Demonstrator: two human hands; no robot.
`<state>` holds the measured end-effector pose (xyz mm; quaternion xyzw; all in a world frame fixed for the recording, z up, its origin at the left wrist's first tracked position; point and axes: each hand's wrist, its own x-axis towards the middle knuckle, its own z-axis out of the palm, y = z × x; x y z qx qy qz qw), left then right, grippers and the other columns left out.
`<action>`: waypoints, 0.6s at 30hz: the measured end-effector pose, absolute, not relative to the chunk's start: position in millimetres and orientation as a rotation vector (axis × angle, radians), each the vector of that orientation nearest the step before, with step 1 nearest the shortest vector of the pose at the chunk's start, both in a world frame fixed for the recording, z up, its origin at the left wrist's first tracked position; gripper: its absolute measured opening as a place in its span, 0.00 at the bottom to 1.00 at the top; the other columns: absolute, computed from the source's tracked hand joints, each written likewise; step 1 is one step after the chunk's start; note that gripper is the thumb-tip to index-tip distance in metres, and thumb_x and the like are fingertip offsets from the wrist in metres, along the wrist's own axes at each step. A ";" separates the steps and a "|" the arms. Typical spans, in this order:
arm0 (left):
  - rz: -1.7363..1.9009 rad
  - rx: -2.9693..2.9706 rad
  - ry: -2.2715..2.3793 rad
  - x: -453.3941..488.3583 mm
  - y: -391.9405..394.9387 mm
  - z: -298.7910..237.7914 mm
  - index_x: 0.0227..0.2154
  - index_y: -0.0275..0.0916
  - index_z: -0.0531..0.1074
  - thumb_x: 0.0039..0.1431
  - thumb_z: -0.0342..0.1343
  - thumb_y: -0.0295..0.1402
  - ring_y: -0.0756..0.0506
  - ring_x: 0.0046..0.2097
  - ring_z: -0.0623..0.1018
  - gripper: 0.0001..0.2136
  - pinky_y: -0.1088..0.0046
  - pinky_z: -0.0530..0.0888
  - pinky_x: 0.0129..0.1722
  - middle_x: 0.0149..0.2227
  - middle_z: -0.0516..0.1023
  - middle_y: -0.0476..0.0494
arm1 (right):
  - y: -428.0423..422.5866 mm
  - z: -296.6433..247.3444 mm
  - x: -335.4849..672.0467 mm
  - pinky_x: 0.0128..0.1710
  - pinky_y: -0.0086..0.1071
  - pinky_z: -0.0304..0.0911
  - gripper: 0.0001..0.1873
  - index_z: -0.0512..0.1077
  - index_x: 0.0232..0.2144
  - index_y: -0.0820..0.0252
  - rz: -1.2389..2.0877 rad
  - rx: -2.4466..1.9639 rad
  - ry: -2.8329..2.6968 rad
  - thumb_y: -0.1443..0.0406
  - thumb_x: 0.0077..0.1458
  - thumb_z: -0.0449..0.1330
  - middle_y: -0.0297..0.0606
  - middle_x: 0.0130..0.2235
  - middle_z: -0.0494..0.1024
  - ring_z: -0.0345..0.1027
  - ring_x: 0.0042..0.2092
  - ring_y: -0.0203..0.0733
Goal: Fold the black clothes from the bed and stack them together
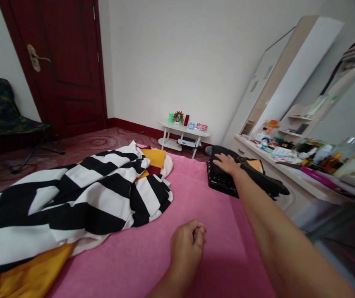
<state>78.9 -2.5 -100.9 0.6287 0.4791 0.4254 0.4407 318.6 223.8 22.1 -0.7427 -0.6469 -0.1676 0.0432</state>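
Note:
My right hand [227, 163] reaches out and lies palm down, fingers spread, on a pile of folded black clothes [224, 178] at the bed's right edge. A dark garment with an orange patch [256, 165] lies beside that hand and hangs over the side. Low in the middle, my left hand [188, 242] is curled into a loose fist above the pink bed cover [193, 198], with nothing visible in it. To its left spreads a rumpled black-and-white striped garment [99, 198], over mustard-yellow cloth [37, 269].
A dressing table [308, 176] crowded with bottles runs along the right side, near my right arm. Past the bed stands a small white table [183, 129] with a plant and small items. A camouflage folding chair [6, 111] and a red door [62, 62] are at the left.

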 end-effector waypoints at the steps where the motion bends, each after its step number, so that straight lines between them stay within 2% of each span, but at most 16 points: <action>1: 1.054 1.555 1.187 79.0 -2.3 -101.2 0.29 0.41 0.75 0.57 0.48 0.34 0.46 0.28 0.75 0.11 0.74 0.65 0.29 0.25 0.78 0.48 | 228.5 11.1 314.9 0.52 0.69 0.47 0.27 0.63 0.57 0.43 -0.422 -2.289 -2.022 0.49 0.58 0.45 0.39 0.63 0.59 0.51 0.61 0.61; 5: 1.063 1.512 1.168 79.0 -0.8 -101.5 0.30 0.41 0.75 0.57 0.48 0.34 0.46 0.28 0.76 0.10 0.74 0.66 0.28 0.25 0.78 0.48 | 242.4 -3.6 311.5 0.53 0.74 0.37 0.30 0.62 0.58 0.43 -0.166 -2.348 -2.068 0.45 0.57 0.44 0.36 0.65 0.54 0.42 0.64 0.65; 11: 1.095 1.471 1.154 78.3 2.1 -101.5 0.30 0.39 0.75 0.57 0.47 0.32 0.47 0.28 0.76 0.10 0.74 0.66 0.29 0.25 0.78 0.47 | 227.0 -2.9 310.8 0.52 0.75 0.34 0.37 0.50 0.64 0.44 -0.228 -2.364 -2.016 0.40 0.56 0.40 0.38 0.69 0.41 0.31 0.67 0.64; 14: 1.121 1.451 1.155 78.0 3.2 -101.3 0.30 0.39 0.74 0.57 0.47 0.32 0.47 0.28 0.76 0.10 0.74 0.67 0.29 0.25 0.77 0.47 | 208.7 -4.3 298.6 0.54 0.73 0.35 0.38 0.47 0.65 0.48 -0.283 -2.386 -1.987 0.42 0.57 0.41 0.42 0.69 0.38 0.27 0.67 0.63; 18: 1.200 1.396 1.118 78.1 5.9 -102.7 0.30 0.38 0.74 0.57 0.48 0.32 0.47 0.29 0.76 0.10 0.75 0.68 0.30 0.25 0.76 0.47 | 166.8 -15.4 264.7 0.59 0.65 0.35 0.33 0.53 0.63 0.56 -0.474 -2.195 -2.070 0.50 0.60 0.45 0.46 0.68 0.41 0.28 0.68 0.57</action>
